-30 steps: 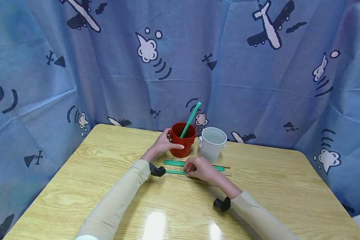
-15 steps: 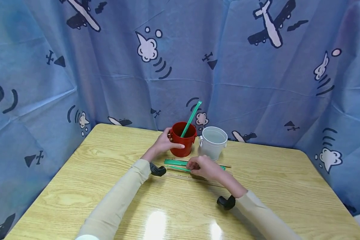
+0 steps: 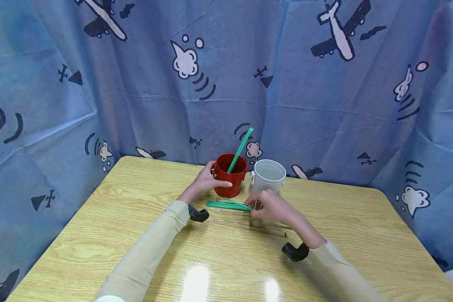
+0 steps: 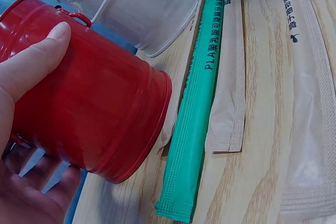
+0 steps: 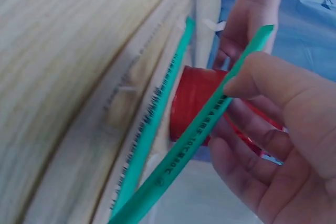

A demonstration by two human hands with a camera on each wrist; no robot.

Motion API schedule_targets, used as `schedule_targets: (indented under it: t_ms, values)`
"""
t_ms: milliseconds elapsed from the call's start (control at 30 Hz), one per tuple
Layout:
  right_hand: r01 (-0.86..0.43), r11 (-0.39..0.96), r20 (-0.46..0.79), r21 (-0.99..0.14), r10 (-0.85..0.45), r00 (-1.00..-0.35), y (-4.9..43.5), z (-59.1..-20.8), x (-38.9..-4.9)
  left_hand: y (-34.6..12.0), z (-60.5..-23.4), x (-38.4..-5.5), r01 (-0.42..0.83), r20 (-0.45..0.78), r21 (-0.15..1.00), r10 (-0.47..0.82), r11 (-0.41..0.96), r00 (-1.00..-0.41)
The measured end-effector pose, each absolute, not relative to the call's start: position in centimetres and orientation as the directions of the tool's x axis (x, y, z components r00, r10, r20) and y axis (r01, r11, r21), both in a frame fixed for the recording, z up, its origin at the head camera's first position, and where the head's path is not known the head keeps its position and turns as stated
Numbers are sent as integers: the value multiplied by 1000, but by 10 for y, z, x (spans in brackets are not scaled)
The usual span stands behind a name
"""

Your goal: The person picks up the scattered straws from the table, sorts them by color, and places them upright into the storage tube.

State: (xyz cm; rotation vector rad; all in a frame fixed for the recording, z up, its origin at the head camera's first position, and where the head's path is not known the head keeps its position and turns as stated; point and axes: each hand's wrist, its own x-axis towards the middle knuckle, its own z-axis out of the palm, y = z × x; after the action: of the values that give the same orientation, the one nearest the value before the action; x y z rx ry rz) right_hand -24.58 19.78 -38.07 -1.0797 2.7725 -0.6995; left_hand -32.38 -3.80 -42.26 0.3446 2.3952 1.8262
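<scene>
My left hand (image 3: 205,180) grips the side of a small red bucket (image 4: 100,103), thumb on the near wall and fingers behind it. A green wrapped straw (image 3: 241,149) leans inside, its upper end sticking out above the rim. My right hand (image 3: 273,207) pinches another green wrapped straw (image 5: 184,148) between thumb and fingers, tilted over the straws on the table. Below it lies a third green wrapped straw (image 4: 186,135), with printed lettering. Beige wrapped straws (image 4: 227,114) lie alongside it. Just behind my right hand stands a white bucket (image 3: 266,183), partly covered by that hand.
Nearest me in the row lies another beige wrapped straw (image 3: 245,225). The wooden table (image 3: 136,239) reaches back to a blue curtain (image 3: 143,84) printed with planes, which hangs close behind both buckets.
My right hand has raised a green straw from the row and moved slightly right and back with it. The left hand and red bucket stay in place.
</scene>
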Motion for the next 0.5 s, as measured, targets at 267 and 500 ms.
schedule_targets:
  t_ms: [267, 500]
  values:
    - [-585, 651, 184, -483, -577, -795, 200, -365, -243, -39, -424, -322, 115, 55, 967, 253, 229, -966]
    - [-539, 653, 271, -531, -472, -839, 197, -351, -242, -38, -423, -324, 120, 56, 963, 255, 241, -965]
